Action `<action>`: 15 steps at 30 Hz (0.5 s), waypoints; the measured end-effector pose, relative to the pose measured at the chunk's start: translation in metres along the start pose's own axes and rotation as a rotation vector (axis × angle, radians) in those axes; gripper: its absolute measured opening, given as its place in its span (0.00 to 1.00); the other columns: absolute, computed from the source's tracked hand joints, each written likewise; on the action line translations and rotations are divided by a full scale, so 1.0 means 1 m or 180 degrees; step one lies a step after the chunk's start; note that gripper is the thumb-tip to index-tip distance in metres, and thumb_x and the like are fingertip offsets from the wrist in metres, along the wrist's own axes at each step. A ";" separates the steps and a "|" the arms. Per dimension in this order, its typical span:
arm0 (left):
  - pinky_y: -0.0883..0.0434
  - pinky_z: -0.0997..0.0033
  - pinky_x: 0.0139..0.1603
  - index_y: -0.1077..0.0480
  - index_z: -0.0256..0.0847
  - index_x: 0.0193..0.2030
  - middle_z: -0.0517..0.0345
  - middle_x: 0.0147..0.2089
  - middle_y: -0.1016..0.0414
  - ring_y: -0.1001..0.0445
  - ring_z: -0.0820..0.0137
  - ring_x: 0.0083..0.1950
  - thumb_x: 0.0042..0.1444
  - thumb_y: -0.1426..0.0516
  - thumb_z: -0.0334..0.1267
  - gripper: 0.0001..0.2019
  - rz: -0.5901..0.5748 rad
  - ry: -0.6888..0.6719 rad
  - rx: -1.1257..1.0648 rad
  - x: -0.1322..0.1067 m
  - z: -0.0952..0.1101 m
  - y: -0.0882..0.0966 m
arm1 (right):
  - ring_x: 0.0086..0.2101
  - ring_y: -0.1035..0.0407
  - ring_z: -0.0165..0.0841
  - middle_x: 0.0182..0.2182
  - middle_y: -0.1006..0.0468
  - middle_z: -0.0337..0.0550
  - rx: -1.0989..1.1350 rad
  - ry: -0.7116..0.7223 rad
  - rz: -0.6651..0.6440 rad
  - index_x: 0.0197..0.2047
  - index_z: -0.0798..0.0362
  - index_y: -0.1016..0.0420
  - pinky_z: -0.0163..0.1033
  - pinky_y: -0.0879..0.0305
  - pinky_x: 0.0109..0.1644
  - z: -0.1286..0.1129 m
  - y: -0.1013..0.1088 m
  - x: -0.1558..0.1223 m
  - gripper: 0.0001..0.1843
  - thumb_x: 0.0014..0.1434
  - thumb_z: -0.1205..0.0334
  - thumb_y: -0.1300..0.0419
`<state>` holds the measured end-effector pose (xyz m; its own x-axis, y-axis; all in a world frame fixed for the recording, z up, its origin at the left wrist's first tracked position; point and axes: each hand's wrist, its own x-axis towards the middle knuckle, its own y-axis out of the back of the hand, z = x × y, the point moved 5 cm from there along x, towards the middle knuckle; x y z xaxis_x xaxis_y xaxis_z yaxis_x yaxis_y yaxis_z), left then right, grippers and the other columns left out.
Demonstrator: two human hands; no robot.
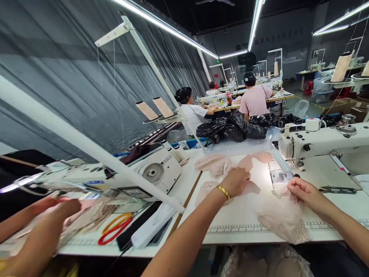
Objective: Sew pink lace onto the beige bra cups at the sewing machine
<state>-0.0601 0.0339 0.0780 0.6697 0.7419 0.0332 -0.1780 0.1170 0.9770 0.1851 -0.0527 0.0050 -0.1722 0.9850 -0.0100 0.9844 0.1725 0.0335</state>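
Observation:
My left hand (236,181), with a gold bangle on the wrist, rests closed on a pile of pale pink lace pieces (219,166) on the white table (248,223). My right hand (301,189) is pinched on a sheer pink fabric piece (281,215) just in front of the needle plate (278,176) of the white sewing machine (319,142). The fabric piece hangs toward the table's front edge, over the printed ruler strip.
At the left, another person's hands (54,209) handle pink fabric at a second sewing machine (155,171), with red-handled scissors (113,231) beside them. Thread cones (155,108) stand on a rack. Black bags (230,129) lie behind the table. Seated workers (255,100) sew further back.

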 end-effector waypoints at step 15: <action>0.39 0.74 0.28 0.33 0.39 0.32 0.62 0.28 0.34 0.36 0.72 0.29 0.52 0.41 0.42 0.08 -0.0404 0.0844 -0.2768 -0.031 0.088 -0.032 | 0.32 0.33 0.33 0.30 0.28 0.36 0.0008 0.0274 -0.0252 0.41 0.51 0.28 0.38 0.36 0.38 -0.024 -0.010 -0.021 0.19 0.68 0.43 0.38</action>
<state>-0.0117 -0.0512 0.0645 0.5530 0.8042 -0.2177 -0.6663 0.5838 0.4640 0.1782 -0.0750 0.0291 -0.2517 0.9650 0.0734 0.9677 0.2498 0.0334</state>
